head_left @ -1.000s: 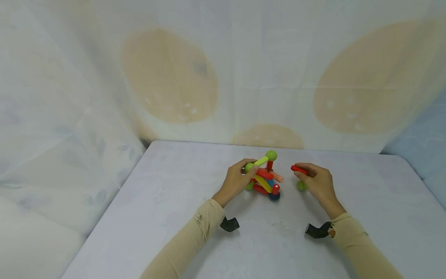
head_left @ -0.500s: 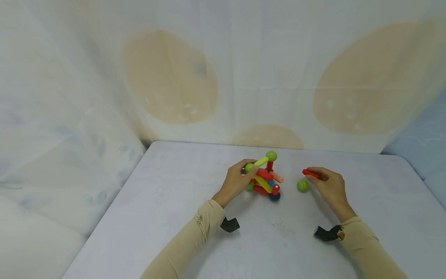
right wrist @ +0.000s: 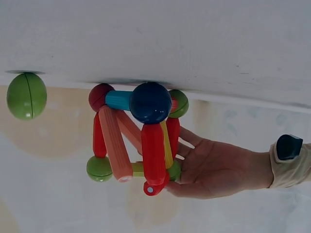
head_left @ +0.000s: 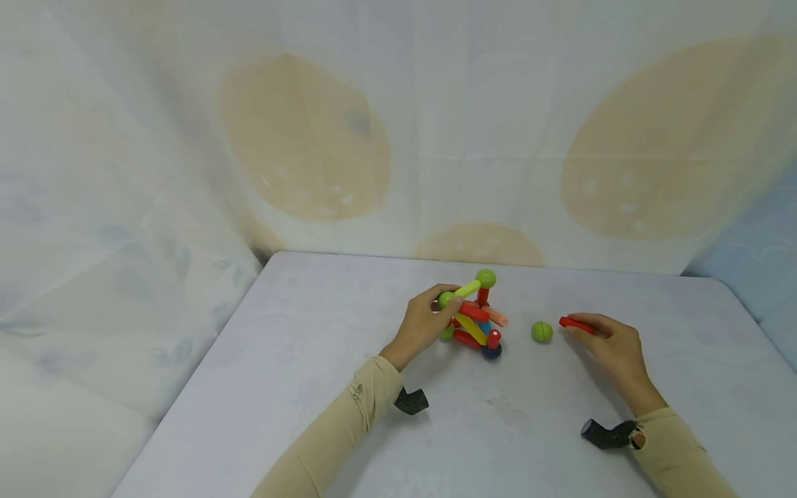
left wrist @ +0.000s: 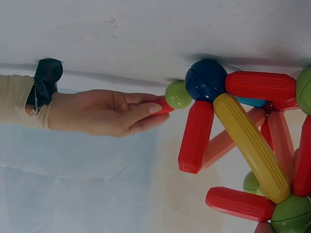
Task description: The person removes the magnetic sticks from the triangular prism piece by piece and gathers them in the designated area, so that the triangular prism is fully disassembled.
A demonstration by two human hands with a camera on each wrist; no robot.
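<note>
A toy structure (head_left: 476,317) of coloured sticks and balls stands on the white table (head_left: 299,360). My left hand (head_left: 441,309) grips it from the left, fingers round a green ball at the end of its lime stick. My right hand (head_left: 590,329) lies low on the table to the right and pinches a short red stick (head_left: 575,323). A loose green ball (head_left: 542,332) rests between that stick and the structure. The left wrist view shows the right hand (left wrist: 104,112) with the red stick's tip next to the green ball (left wrist: 178,94). In the right wrist view the left hand (right wrist: 214,167) sits behind the structure (right wrist: 141,138).
A pale curtain (head_left: 398,124) with beige ovals hangs behind and to the left of the table. The table's far edge runs just behind the structure, and its left edge slopes toward me. Black wrist cameras (head_left: 411,400) sit under both sleeves.
My right hand has carried the red stick to the right and lower, away from the structure. The green ball it covered now lies bare on the table. My left hand has stayed put.
</note>
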